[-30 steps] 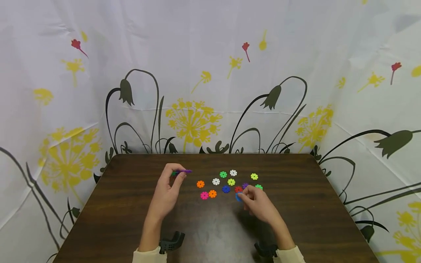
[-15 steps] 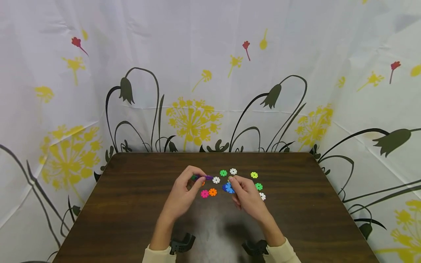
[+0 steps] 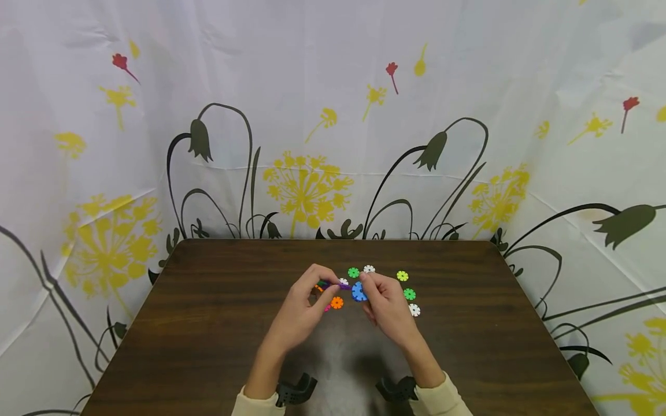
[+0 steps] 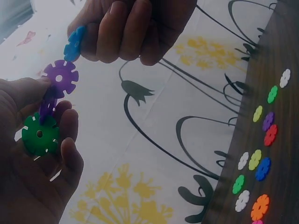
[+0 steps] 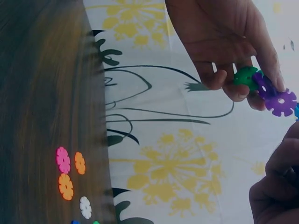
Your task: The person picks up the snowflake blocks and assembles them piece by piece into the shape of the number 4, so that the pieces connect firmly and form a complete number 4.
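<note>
In the left wrist view, my left hand (image 3: 302,306) pinches a short chain of notched plastic discs between thumb and fingers. The chain has a green disc (image 4: 32,135), a darker purple disc (image 4: 46,110) set at an angle, and a purple disc (image 4: 69,77) at its free end. My right hand (image 3: 389,305) pinches a light blue notched disc (image 3: 358,291) by its edge. That blue disc's rim meets the purple disc's rim in the left wrist view. Both hands are raised over the table with the pieces between them; the right fingertips hide part of the blue disc.
Several loose notched discs lie on the dark wooden table (image 3: 208,335), among them an orange disc (image 3: 337,303), a yellow disc (image 3: 402,276), a pink disc (image 5: 63,159) and a red disc (image 4: 271,135). A flower-printed white curtain (image 3: 322,69) hangs behind the table.
My right hand has lifted the light blue disc off the table and moved left. My left hand has carried the chain right, bringing the pieces together.
</note>
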The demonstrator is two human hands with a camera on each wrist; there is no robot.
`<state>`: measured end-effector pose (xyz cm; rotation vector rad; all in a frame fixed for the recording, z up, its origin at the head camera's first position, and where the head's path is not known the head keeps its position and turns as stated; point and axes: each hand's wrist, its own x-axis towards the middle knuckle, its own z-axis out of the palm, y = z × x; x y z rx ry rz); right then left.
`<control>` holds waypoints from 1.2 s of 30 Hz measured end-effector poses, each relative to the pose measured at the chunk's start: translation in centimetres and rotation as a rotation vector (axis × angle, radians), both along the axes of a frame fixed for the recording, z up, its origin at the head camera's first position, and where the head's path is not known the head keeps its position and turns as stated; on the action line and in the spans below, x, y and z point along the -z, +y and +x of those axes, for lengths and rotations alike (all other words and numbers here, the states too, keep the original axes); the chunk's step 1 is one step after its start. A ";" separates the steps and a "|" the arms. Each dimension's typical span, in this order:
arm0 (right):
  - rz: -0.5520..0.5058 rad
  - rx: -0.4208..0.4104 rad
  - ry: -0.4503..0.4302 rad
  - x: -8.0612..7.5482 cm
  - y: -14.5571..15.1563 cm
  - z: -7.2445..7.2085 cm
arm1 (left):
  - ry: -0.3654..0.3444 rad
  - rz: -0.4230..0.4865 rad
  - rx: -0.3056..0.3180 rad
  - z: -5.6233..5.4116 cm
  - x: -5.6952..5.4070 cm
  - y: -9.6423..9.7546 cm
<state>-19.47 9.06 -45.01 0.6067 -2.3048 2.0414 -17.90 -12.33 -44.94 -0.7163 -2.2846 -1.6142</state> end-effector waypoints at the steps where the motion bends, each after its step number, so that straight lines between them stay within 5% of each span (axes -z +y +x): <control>1: 0.005 0.006 0.008 0.0 0.0 0.0 | -0.002 0.001 0.003 0.0 0.0 0.1; 8: 0.011 0.056 0.064 0.3 -0.1 -0.2 | 0.007 -0.001 0.013 -0.1 0.1 0.5; 25: -0.112 0.237 0.119 0.5 -1.3 -0.1 | 0.092 -0.029 -0.130 0.3 0.2 3.3; 36: -0.102 0.261 0.058 0.7 -1.2 0.0 | 0.100 -0.065 -0.096 0.3 -0.1 3.2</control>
